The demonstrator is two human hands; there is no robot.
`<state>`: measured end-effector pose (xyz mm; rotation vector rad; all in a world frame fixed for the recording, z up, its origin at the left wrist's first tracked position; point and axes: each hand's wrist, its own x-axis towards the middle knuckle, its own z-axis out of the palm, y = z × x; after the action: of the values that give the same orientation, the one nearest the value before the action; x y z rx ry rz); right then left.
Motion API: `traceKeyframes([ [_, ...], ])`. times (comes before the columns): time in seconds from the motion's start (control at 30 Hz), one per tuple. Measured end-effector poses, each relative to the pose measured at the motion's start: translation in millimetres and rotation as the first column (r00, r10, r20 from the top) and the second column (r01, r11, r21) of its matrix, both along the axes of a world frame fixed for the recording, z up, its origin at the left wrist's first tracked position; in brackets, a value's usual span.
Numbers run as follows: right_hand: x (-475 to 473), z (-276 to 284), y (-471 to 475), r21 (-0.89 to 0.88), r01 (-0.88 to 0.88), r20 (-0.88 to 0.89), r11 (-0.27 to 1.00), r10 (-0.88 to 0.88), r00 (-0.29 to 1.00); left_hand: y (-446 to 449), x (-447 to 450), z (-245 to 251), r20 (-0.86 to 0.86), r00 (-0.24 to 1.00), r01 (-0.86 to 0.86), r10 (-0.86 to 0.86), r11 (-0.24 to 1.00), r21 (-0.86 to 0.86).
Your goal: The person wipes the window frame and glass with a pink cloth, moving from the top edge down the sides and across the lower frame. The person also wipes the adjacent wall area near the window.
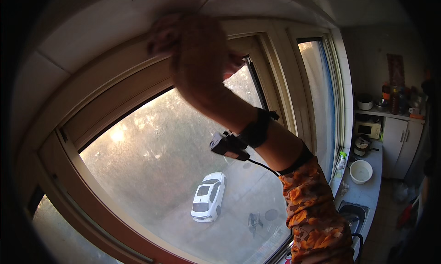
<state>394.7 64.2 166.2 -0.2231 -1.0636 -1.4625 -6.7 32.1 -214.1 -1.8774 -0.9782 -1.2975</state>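
Observation:
My right hand [201, 33] is raised to the top of the window, dark and blurred. It holds a reddish cloth [235, 63], whose ends show on both sides of the hand. Hand and cloth lie against the upper window frame [134, 52], near the tiled surface above it. Below them is the glass pane [155, 157], which looks hazy. A black strap [256, 128] around my wrist carries a small camera-like device [229, 147] with a cable. My left hand is out of view.
To the right runs a counter [367, 191] with a white bowl [361, 171], a sink [353, 214] and a spray bottle [341, 159] by the sill. Farther back are a microwave [368, 129], cabinet doors [401, 147] and several bottles. A white car [208, 197] stands outside, far below.

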Motion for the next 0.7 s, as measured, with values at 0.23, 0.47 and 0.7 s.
traceKeyframes([
  [0.23,23.2,-10.6,-24.5,-0.228,-0.061,-0.073,0.972,0.045,0.996,2.9,-2.3,-4.6,-0.036,0.999,-0.02,0.019,1.0,-0.006],
  [0.47,-39.8,2.7,-5.3,-0.099,-0.897,-0.07,0.431,0.896,0.438,5.9,-1.0,-11.2,-0.016,1.0,0.009,-0.008,1.0,0.011],
  [0.7,-273.8,-1.8,0.2,-0.04,-0.122,0.078,0.992,0.125,0.989,5.3,-4.7,-14.4,-0.034,0.999,0.039,-0.039,0.999,0.013],
])
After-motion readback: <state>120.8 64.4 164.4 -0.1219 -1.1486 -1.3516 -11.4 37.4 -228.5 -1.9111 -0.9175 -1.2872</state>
